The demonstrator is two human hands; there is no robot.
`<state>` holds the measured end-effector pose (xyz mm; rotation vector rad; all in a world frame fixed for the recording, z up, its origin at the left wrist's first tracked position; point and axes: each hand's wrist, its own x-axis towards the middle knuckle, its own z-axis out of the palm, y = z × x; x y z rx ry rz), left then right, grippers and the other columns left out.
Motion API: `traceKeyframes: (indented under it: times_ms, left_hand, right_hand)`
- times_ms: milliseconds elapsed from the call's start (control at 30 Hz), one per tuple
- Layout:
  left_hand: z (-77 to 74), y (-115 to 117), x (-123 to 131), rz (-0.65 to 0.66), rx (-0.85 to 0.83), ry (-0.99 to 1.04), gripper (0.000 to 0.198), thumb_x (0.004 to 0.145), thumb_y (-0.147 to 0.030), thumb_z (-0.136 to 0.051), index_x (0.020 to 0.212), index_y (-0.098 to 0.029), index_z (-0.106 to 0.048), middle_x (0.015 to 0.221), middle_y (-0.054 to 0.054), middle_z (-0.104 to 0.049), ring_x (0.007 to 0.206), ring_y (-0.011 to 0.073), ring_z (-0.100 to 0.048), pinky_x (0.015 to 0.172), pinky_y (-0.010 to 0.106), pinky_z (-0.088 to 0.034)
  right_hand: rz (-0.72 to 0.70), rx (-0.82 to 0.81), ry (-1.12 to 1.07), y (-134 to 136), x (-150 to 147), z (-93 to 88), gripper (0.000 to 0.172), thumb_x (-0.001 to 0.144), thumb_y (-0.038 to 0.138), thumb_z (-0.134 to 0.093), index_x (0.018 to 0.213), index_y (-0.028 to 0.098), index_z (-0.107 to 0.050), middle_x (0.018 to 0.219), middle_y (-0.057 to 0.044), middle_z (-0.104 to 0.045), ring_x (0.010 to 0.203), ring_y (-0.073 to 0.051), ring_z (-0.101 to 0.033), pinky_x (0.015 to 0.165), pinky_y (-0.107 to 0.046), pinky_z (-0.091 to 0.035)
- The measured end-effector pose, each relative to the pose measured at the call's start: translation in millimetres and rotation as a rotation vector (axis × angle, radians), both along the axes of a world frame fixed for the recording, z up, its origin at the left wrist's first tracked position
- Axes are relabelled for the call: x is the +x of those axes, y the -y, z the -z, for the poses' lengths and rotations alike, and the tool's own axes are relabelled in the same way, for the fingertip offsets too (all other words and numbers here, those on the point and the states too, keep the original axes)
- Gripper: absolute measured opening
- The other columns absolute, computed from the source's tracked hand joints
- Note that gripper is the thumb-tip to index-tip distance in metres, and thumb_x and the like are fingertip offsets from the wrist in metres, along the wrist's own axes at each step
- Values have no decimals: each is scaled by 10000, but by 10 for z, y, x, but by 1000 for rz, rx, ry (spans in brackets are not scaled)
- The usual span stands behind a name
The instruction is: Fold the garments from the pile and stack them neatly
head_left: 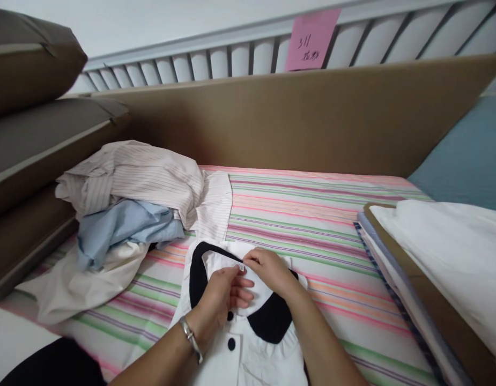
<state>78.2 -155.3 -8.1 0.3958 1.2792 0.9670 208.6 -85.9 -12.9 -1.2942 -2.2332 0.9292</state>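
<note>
A white shirt (pixel 258 356) with a black collar (pixel 198 276) and black buttons lies face up in front of me, its neck opening toward the far side. My left hand (pixel 227 292), with a silver bracelet (pixel 190 339) at the wrist, is over the neck opening, fingers spread and thumb by a small white label (pixel 240 266). Thumb and forefinger of my right hand (pixel 269 271) are pinched at the inner collar edge beside that label. The exact grip at the fingertips is small and partly hidden. My forearms cover parts of the shirt.
Striped clothing (pixel 151 174), a light blue garment (pixel 127 225) and a cream garment (pixel 95 284) lie heaped left on the striped sheet (pixel 296 206). Folded clothes (pixel 452 252) are stacked right. Brown cushions (pixel 42 134) rise left; a brown panel (pixel 280 118) with a pink note (pixel 312 40) above stands behind.
</note>
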Motion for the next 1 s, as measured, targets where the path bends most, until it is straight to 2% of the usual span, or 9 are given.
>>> traceKeyframes:
  times_ms: [367,567,767,1000]
  left_hand:
    - [60,2,75,-68,2,-60,169,787,-305,-546,840,-147,-517,675,39,-670,394,93,-567,328,168,-350]
    - [44,21,77,-67,33,-40,170,766,-308,-578,810,-155,-518,686,34,-668,428,96,-590,339,162,-367]
    - [7,29,83,-77,9,-35,148,744,-264,-588,817,-168,-502,678,26,-667,422,98,-585,335,163,-362]
    - [76,42,81,-70,38,-40,154,756,-289,-575,818,-163,-511,721,34,-672,449,102,-604,332,163,-378]
  right_hand:
    - [-4,-5,-49,-2,10,-22,217,831,271,-453,668,211,-583,745,3,-615,730,-136,-540,631,-252,-357]
    - [-48,-70,-99,4,42,-23,117,780,277,-541,744,229,-642,792,3,-634,768,-140,-565,667,-254,-392]
    - [-24,-75,-106,-3,40,4,143,781,263,-520,705,218,-633,769,0,-632,745,-139,-561,660,-260,-401]
    - [-18,-123,-116,-17,45,8,135,778,273,-531,707,218,-631,768,6,-635,742,-134,-566,668,-260,-401]
